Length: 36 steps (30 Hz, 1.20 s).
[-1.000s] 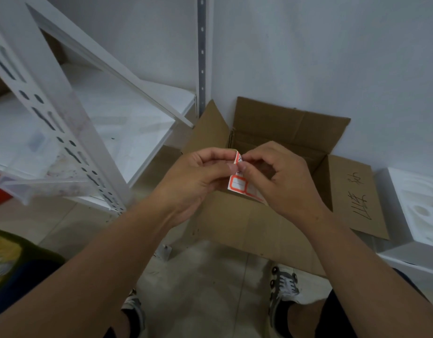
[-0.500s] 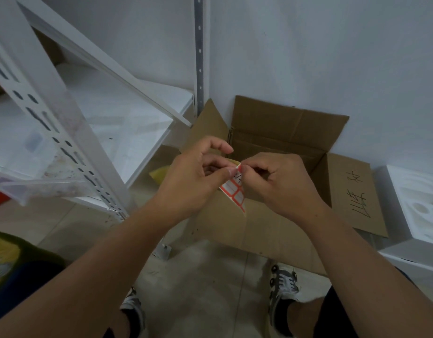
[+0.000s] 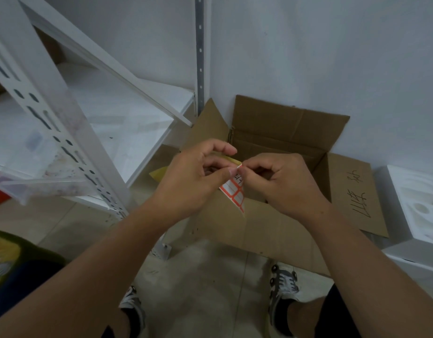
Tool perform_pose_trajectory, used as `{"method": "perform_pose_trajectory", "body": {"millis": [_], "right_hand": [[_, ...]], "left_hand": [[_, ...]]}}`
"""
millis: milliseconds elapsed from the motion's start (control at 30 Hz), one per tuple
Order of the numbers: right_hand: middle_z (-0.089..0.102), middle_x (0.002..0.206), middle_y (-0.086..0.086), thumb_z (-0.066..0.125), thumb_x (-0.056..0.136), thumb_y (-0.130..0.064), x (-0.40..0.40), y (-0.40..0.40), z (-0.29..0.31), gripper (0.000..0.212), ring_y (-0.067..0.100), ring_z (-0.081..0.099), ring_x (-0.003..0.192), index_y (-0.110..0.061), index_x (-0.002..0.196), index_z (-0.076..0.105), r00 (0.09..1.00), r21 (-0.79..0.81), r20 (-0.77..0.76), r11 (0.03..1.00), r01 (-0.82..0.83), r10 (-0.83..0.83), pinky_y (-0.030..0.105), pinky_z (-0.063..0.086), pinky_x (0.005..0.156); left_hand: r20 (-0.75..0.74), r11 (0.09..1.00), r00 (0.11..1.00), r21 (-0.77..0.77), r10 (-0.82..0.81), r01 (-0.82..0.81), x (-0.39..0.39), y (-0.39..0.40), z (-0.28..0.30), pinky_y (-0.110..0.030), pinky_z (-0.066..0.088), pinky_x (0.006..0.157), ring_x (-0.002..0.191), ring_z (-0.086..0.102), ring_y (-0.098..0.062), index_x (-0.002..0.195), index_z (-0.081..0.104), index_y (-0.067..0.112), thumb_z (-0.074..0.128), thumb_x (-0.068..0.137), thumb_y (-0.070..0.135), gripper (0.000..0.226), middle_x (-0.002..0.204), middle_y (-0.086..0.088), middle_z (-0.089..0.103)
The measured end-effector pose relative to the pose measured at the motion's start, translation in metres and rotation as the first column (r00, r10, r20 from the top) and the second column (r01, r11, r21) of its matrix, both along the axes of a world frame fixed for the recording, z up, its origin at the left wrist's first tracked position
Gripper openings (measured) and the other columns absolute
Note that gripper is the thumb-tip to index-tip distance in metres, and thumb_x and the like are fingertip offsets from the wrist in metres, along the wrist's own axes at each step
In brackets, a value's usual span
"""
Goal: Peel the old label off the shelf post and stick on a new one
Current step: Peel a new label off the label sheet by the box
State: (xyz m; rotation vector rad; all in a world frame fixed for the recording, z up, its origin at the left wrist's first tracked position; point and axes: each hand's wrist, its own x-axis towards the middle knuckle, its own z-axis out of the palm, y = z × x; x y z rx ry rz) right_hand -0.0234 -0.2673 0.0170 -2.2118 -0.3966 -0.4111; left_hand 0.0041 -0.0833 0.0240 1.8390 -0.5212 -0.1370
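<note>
Right in the middle of the frame, both hands meet over an open cardboard box [image 3: 278, 132]. The left hand [image 3: 196, 176] and the right hand [image 3: 281, 181] pinch together the top corner of a small label sheet [image 3: 233, 193], which hangs down between them and shows white labels with red-orange borders. The fingers of both hands are curled, with the thumb and first finger of each one closed on the top edge of the sheet; the index finger of the left hand is arched above it. A yellowish backing paper [image 3: 161, 173] shows behind the left hand, and I cannot tell which hand holds it. At the left of the frame stands a white shelf post [image 3: 64, 132] with rows of slots, running from the upper left down to a foot on the floor [image 3: 200, 284]. A faded patch, maybe old label residue, is on the post near the left edge, but it is too blurred to be sure. White shelf boards [image 3: 127, 113] lie behind the post. The right flap of the box carries dark handwriting. At the right edge sits a white foam packing piece [image 3: 415, 206]. At the bottom of the frame two sneakers [image 3: 283, 284] stand on the floor.
</note>
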Motion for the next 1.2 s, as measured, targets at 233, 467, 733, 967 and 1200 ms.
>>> {"method": "perform_pose_trajectory", "body": {"millis": [233,467,733,967,1200], "right_hand": [[0.072,0.070,-0.002,0.061,0.086,-0.022,0.0005,-0.0001,0.0003,0.019,0.014,0.064,0.060,-0.011,0.084,0.077,1.000,-0.025,-0.025,1.000,-0.009,0.008,0.036,0.048,0.054],[0.074,0.079,-0.006,0.065,0.086,-0.026,-0.0019,-0.0014,0.0005,0.015,0.007,0.069,0.071,-0.017,0.091,0.076,0.996,0.077,-0.089,0.997,-0.015,0.022,0.031,0.055,0.061],[0.075,0.079,-0.002,0.060,0.085,-0.022,-0.0008,-0.0004,0.0011,0.018,0.012,0.069,0.071,-0.016,0.089,0.077,0.993,0.086,-0.116,0.996,-0.002,0.011,0.038,0.055,0.064],[0.075,0.082,-0.004,0.067,0.088,-0.017,-0.0022,-0.0004,0.0017,0.011,0.007,0.070,0.075,-0.019,0.093,0.076,0.991,0.116,-0.133,0.993,-0.020,0.035,0.034,0.058,0.067],[0.074,0.077,-0.003,0.063,0.085,-0.019,-0.0006,0.0000,0.0013,0.014,0.015,0.070,0.070,-0.016,0.088,0.077,0.990,0.104,-0.141,0.995,-0.002,0.016,0.042,0.055,0.063]], "left_hand": [[-0.006,1.000,1.000,-0.013,-0.006,0.005,-0.0014,-0.0002,-0.0011,-0.037,0.058,0.085,0.087,0.072,-0.009,0.102,0.061,0.032,0.070,0.088,0.014,0.025,0.088,0.006,0.076],[-0.006,1.000,1.000,-0.023,-0.006,0.006,-0.0022,0.0002,0.0021,-0.032,0.060,0.082,0.085,0.072,-0.008,0.099,0.060,0.030,0.070,0.086,0.018,0.021,0.087,0.005,0.076],[0.004,1.000,1.000,-0.010,-0.008,0.008,-0.0023,0.0011,0.0016,-0.031,0.060,0.081,0.085,0.072,-0.008,0.101,0.061,0.028,0.069,0.088,0.012,0.022,0.086,0.006,0.076],[0.013,1.000,1.000,-0.013,-0.003,0.003,-0.0041,0.0010,0.0040,-0.027,0.059,0.080,0.084,0.072,-0.005,0.099,0.060,0.030,0.069,0.088,0.013,0.022,0.086,0.007,0.076],[-0.009,0.999,1.000,-0.030,-0.016,0.016,-0.0045,-0.0007,0.0017,-0.031,0.060,0.081,0.085,0.072,-0.008,0.100,0.061,0.028,0.069,0.088,0.012,0.022,0.087,0.005,0.075]]}}
